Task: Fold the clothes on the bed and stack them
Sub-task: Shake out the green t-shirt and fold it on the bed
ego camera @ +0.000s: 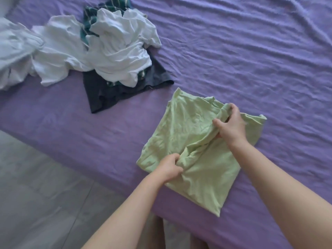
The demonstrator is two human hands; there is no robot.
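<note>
A pale green garment (pixel 190 133) lies partly folded on the purple sheet of the bed (pixel 251 51) at lower centre of the frame, with the left hand (pixel 169 168) gripping a bunched fold near its lower left edge and the right hand (pixel 230 124) pinching a raised ridge of the cloth near its upper right. In the upper left sits an unfolded heap: crumpled white garments (pixel 115 51) on top of a dark grey garment (pixel 111 94) and a green striped one (pixel 100 13). A grey floor (pixel 36 186) fills the lower left corner.
</note>
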